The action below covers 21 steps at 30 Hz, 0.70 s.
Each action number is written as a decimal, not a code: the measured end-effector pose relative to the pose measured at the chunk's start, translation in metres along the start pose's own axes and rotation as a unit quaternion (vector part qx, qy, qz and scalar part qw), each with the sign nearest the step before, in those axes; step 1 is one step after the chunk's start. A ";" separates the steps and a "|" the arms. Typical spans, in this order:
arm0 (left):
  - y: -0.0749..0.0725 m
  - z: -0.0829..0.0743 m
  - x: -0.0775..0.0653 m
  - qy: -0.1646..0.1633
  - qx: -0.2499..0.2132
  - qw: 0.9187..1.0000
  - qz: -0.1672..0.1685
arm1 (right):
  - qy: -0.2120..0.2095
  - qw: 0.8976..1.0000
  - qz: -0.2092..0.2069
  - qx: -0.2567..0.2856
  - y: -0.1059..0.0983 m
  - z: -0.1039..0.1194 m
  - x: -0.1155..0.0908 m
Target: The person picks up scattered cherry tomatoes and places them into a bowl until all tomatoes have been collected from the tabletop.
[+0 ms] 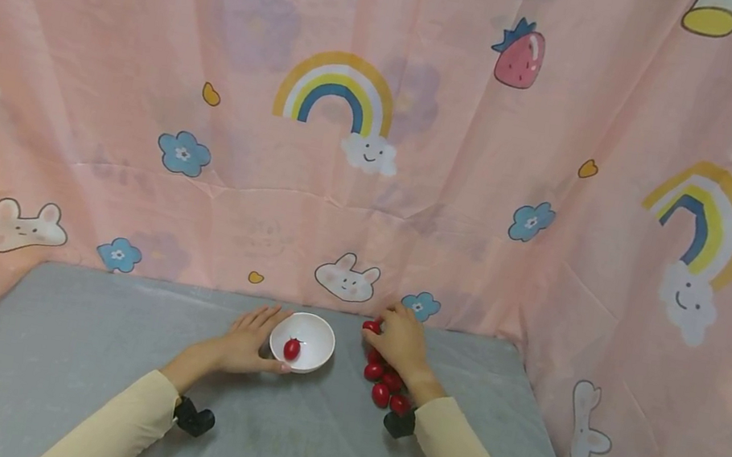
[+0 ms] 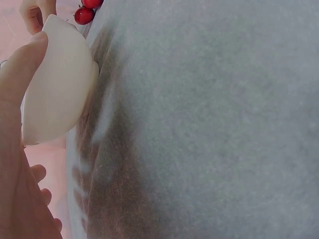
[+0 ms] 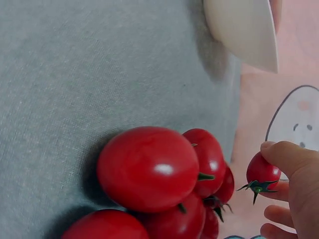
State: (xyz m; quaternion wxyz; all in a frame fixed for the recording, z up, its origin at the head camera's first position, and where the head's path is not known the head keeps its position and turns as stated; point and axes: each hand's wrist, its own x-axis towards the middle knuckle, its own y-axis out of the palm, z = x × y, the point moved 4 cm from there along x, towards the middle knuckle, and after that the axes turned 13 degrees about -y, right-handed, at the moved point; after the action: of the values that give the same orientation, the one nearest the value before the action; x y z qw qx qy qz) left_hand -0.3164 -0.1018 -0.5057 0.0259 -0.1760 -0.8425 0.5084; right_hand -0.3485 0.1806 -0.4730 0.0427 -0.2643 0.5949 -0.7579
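Tomato [image 3: 261, 169] pinched in a right hand [image 1: 406, 343], white bowl [image 1: 318, 344] clasped by a left hand [image 1: 243, 344]

The small red tomato, its green leafy stem showing, is gripped between the thumb and fingers of the right hand, near the far edge of a grey table [image 1: 298, 445]. More red tomatoes [image 3: 149, 169] are bunched on the table just beside that hand, some with green stems. To their left, apart from them, the bowl is clasped by the left hand, its thumb laid along the near side and its fingers spread against the left side. Inside the upright bowl, one single tomato [image 1: 292, 349] is held. Cream sleeves [image 1: 115, 421] are worn on both arms. Behind the table, a pink cloth [image 1: 228, 220] is hung, printed with rainbows, strawberries, rabbits and flowers.
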 end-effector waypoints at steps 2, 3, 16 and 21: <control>0.000 0.001 0.000 -0.001 -0.001 1.000 0.002 | -0.007 1.000 -0.001 -0.003 -0.002 0.002 0.001; 0.001 0.001 0.001 -0.003 -0.002 1.000 0.003 | -0.010 1.000 -0.001 -0.005 -0.003 0.003 0.001; 0.000 -0.001 0.001 0.014 -0.004 1.000 -0.011 | -0.031 0.999 0.010 0.002 -0.018 0.025 0.005; -0.001 -0.002 0.000 -0.001 0.000 1.000 0.000 | -0.051 0.999 0.010 0.003 -0.023 0.037 0.006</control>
State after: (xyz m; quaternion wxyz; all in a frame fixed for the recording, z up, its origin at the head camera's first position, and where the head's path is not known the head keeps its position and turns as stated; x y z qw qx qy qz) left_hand -0.3157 -0.1006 -0.5039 0.0249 -0.1751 -0.8428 0.5084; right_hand -0.3312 0.1529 -0.4439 0.0814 -0.2965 0.5920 -0.7450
